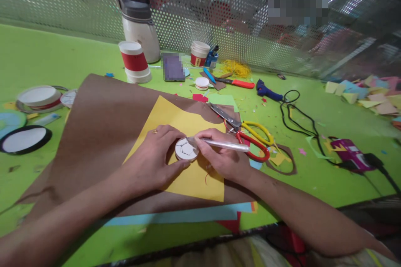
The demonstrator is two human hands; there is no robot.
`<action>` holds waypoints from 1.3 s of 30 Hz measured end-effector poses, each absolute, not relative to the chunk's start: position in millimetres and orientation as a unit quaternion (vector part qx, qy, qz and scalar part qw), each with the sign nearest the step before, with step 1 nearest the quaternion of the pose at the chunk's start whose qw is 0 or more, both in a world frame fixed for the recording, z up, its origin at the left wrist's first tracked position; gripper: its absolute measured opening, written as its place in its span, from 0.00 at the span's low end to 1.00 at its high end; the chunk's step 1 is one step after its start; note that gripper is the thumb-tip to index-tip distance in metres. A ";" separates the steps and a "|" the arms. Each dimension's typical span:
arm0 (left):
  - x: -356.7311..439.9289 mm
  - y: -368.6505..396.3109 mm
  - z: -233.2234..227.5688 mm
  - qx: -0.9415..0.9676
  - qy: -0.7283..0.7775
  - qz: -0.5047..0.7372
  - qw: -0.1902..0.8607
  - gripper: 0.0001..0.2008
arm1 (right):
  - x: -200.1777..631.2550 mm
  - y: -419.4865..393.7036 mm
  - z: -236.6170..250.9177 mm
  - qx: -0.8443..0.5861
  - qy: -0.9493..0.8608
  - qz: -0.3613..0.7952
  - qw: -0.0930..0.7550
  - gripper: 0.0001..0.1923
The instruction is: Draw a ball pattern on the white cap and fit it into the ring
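Note:
My left hand (156, 154) is curled around the left side of a small white disc (184, 153), its fingers on the far edge and thumb on the near edge. Dark lines forming a pentagon pattern mark the disc's top. In my right hand (221, 156) is a slim silver pen-shaped craft knife (227, 144), gripped close to its tip, which meets the disc's upper edge. Both hands rest over a yellow paper sheet (203, 185) lying on a large brown sheet (100, 133). Just right of my right hand lie scissors (228, 117) with red and yellow handles.
Behind stand a white jug (140, 35), a red-and-white paper cup (134, 61) and another cup (200, 53). A blue glue gun (267, 90), its black cord (300, 121) and a purple power adapter (351, 154) lie right. Paper scraps (372, 94) are piled far right.

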State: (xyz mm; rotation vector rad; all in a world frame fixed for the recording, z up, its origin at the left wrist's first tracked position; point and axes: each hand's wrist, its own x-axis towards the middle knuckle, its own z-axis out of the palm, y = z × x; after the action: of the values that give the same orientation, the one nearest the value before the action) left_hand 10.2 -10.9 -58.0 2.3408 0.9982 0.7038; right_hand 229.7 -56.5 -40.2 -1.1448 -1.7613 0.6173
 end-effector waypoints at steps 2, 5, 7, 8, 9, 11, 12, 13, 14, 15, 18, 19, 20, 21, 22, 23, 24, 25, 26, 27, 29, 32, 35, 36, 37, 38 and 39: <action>10.6 -10.8 -57.8 0.860 0.364 0.257 0.250 0.18 | 230.5 -56.7 -41.1 -0.463 -0.718 0.245 0.459 0.07; 10.9 -10.2 -57.7 0.862 0.360 0.256 0.250 0.18 | 231.6 -56.8 -41.9 -0.466 -0.723 0.230 0.454 0.07; 10.7 -9.6 -57.9 0.862 0.361 0.257 0.248 0.18 | 231.9 -56.6 -42.0 -0.468 -0.726 0.225 0.451 0.07; 10.6 -9.4 -58.1 0.862 0.361 0.257 0.248 0.18 | 231.9 -56.5 -42.0 -0.467 -0.726 0.225 0.451 0.07; 10.4 -9.2 -58.2 0.862 0.361 0.256 0.248 0.18 | 231.8 -56.5 -41.9 -0.466 -0.727 0.226 0.451 0.07; 10.3 -9.0 -58.1 0.863 0.361 0.252 0.249 0.18 | 231.4 -56.3 -41.9 -0.465 -0.725 0.227 0.454 0.07; 10.3 -9.1 -58.0 0.862 0.362 0.252 0.249 0.18 | 231.2 -56.2 -41.9 -0.465 -0.724 0.228 0.456 0.07; 10.4 -9.1 -57.9 0.862 0.362 0.252 0.249 0.18 | 231.0 -56.1 -41.8 -0.465 -0.721 0.229 0.460 0.07; 10.4 -9.3 -57.7 0.862 0.363 0.252 0.249 0.18 | 230.9 -55.9 -41.7 -0.464 -0.718 0.231 0.464 0.07; 10.5 -9.4 -57.5 0.862 0.362 0.253 0.249 0.18 | 230.8 -55.8 -41.6 -0.463 -0.715 0.233 0.469 0.07; 10.5 -9.9 -57.1 0.861 0.364 0.251 0.251 0.18 | 230.8 -55.2 -40.8 -0.462 -0.712 0.238 0.472 0.07; 10.5 -10.0 -57.1 0.861 0.365 0.250 0.251 0.18 | 230.7 -55.0 -40.6 -0.464 -0.713 0.238 0.469 0.06; 10.5 -10.0 -57.1 0.861 0.367 0.249 0.250 0.18 | 230.6 -54.9 -40.4 -0.465 -0.715 0.239 0.465 0.06; 10.6 -9.9 -57.2 0.860 0.369 0.248 0.249 0.18 | 230.5 -54.7 -40.2 -0.466 -0.715 0.239 0.462 0.06; 10.7 -9.8 -57.3 0.861 0.369 0.248 0.248 0.18 | 230.3 -54.5 -40.1 -0.467 -0.715 0.240 0.462 0.06; 10.9 -9.6 -57.4 0.862 0.368 0.248 0.246 0.18 | 230.1 -54.4 -40.0 -0.466 -0.714 0.241 0.464 0.06; 11.1 -9.4 -57.3 0.862 0.367 0.248 0.245 0.18 | 229.8 -54.3 -39.8 -0.466 -0.713 0.242 0.466 0.06; 11.4 -9.3 -56.9 0.863 0.366 0.249 0.245 0.18 | 229.6 -54.1 -39.6 -0.466 -0.712 0.243 0.466 0.06; 11.7 -9.5 -56.2 0.863 0.365 0.249 0.246 0.18 | 229.4 -54.0 -39.3 -0.467 -0.711 0.245 0.464 0.06; 12.0 -9.9 -55.3 0.862 0.365 0.249 0.247 0.18 | 229.4 -53.8 -38.9 -0.469 -0.712 0.247 0.460 0.06; 12.6 -11.2 -52.5 0.859 0.371 0.247 0.250 0.18 | 229.6 -53.6 -38.0 -0.473 -0.713 0.253 0.451 0.06; 13.2 -13.6 -47.9 0.855 0.379 0.242 0.257 0.18 | 230.3 -53.3 -37.0 -0.475 -0.715 0.260 0.443 0.07; 13.6 -14.6 -44.9 0.855 0.381 0.235 0.261 0.18 | 231.0 -53.3 -37.8 -0.475 -0.717 0.260 0.439 0.07; 13.7 -14.5 -44.4 0.855 0.381 0.233 0.262 0.18 | 231.1 -53.4 -38.5 -0.475 -0.717 0.258 0.440 0.07; 13.6 -14.4 -44.2 0.855 0.381 0.233 0.263 0.18 | 231.3 -53.5 -39.3 -0.474 -0.717 0.257 0.443 0.07; 13.6 -14.1 -44.1 0.855 0.381 0.233 0.264 0.18 | 231.4 -53.6 -40.4 -0.472 -0.716 0.255 0.446 0.07; 13.5 -13.9 -44.2 0.855 0.380 0.233 0.265 0.19 | 231.5 -53.7 -41.5 -0.471 -0.715 0.252 0.450 0.08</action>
State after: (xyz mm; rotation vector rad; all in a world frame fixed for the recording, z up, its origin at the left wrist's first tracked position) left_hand 13.5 -13.9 -44.2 2.3102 1.0272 0.6303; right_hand 231.5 -53.7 -41.5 -1.1655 -1.7688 0.6221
